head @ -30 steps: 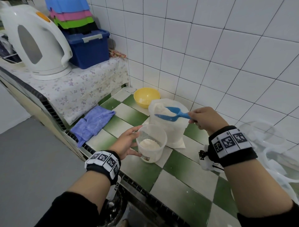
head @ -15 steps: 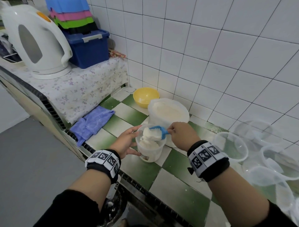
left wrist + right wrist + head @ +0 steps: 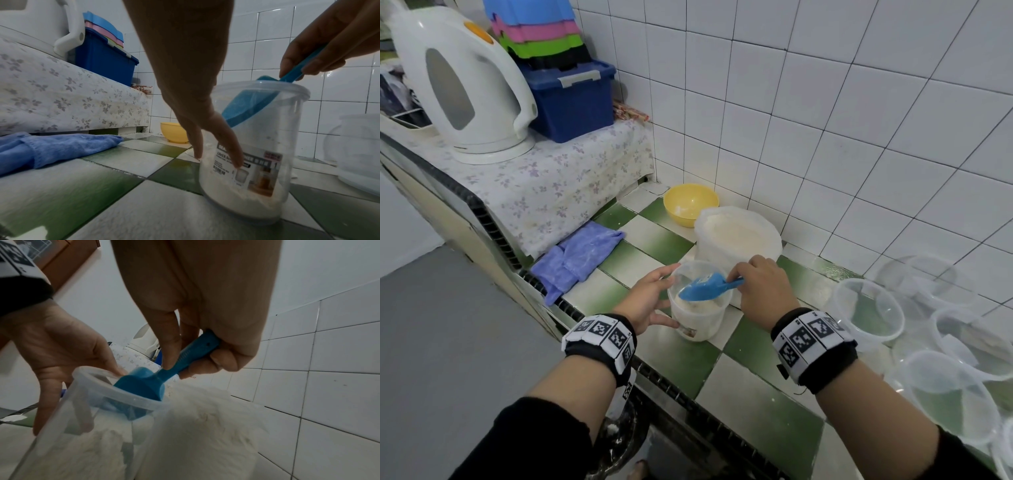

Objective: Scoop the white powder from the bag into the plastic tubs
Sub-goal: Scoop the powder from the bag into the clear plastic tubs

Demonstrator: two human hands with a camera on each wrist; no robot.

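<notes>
Half a second on, right hand (image 3: 763, 289) grips the tipped-over scoop (image 3: 703, 288), left hand (image 3: 650, 298) grips the tub (image 3: 700, 323).

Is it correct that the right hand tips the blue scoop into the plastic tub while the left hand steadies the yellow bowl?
Not quite. The left hand steadies the plastic tub itself, not the yellow bowl, which sits untouched further back by the wall. The right hand does tip the blue scoop into that tub. The head view shows this.

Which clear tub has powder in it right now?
The labelled tub steadied by the left hand, blue scoop tipped inside. The clear tubs on the right are empty.
</notes>
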